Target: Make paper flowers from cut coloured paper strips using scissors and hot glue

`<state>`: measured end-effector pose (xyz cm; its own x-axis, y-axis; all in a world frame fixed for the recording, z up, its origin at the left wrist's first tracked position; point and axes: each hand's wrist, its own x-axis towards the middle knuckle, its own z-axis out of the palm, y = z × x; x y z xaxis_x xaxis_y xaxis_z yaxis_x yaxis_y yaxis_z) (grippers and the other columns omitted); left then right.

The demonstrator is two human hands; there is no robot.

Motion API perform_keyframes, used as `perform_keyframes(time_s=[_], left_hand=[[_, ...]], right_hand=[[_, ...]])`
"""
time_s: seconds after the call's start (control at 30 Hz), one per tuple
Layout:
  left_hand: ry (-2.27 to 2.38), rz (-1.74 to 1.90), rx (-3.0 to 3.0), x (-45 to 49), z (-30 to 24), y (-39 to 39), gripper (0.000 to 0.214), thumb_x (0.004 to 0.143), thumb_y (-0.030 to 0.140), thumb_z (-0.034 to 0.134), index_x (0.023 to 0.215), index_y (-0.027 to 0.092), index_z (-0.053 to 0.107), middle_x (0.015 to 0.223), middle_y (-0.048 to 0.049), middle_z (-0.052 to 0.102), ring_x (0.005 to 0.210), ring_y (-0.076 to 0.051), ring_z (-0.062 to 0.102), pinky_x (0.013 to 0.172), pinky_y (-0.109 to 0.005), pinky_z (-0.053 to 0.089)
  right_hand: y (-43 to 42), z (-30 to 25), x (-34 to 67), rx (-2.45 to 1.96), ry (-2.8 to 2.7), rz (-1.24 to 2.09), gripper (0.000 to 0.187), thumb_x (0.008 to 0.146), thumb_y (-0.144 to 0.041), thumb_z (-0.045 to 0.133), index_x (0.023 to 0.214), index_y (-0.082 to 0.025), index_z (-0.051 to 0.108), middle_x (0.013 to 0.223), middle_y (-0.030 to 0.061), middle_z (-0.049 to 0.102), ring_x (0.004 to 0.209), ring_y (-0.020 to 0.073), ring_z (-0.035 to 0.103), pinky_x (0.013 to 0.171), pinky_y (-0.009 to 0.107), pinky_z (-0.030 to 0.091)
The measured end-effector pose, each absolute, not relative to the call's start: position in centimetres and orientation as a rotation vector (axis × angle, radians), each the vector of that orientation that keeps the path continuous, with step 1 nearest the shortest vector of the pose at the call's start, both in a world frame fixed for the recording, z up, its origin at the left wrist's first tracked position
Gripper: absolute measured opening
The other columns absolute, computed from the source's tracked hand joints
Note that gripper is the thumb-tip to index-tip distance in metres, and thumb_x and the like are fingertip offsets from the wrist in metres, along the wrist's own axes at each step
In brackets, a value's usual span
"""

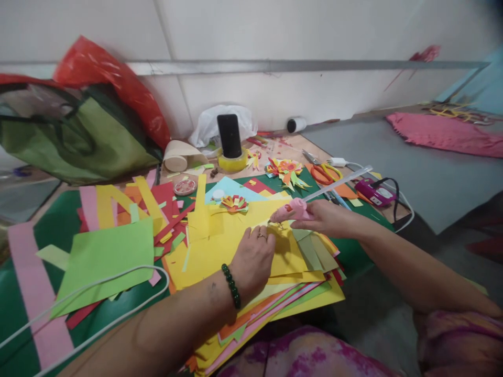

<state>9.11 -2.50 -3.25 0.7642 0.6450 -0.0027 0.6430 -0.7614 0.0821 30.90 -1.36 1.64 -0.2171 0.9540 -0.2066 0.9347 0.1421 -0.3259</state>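
My right hand (324,217) is wrapped round a pink hot glue gun (296,208), with a long clear glue stick (338,184) jutting from its back. Its nozzle points left and down, close to the fingers of my left hand (255,251). That left hand rests low over a stack of yellow paper (223,262), fingers bent and close together. What its fingertips pinch, if anything, is hidden. Just beyond lies a layered paper flower (234,203) in red, orange and green. A larger paper flower (285,168) sits farther back.
Orange-handled scissors (326,174) and a purple box with cables (375,192) lie right. A phone (229,136) stands in a yellow tape roll (232,161). Left are a green paper sheet (106,256), coloured scraps, a white cable (118,272) and a green bag (78,136).
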Motion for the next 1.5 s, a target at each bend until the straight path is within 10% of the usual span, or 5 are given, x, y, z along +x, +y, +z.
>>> perform_keyframes(time_s=[1.23,1.5], left_hand=[[1.067,0.081,2.789,8.9,-2.9,-2.1,0.027,0.082,0.007,0.041,0.103,0.012,0.057,0.115,-0.0173,0.062,0.107,-0.027,0.058,0.106,-0.047,0.032],[1.076,0.454,2.435,8.0,-0.4,-0.9,0.022,0.095,0.024,0.025,0.080,0.023,0.041,0.081,-0.0067,0.061,0.078,-0.022,0.057,0.075,-0.035,0.042]], right_hand=[[-3.1,3.0,31.1,-1.891,-1.834,0.733,0.047,0.074,-0.059,0.059,0.049,-0.020,0.052,0.046,-0.0004,0.047,0.045,0.0126,0.045,0.044,0.026,0.031],[-3.9,2.9,27.8,-1.482,-1.094,0.885,0.039,0.047,-0.043,0.085,0.064,-0.017,0.061,0.047,-0.0004,0.058,0.039,0.0108,0.049,0.037,0.023,0.035]])
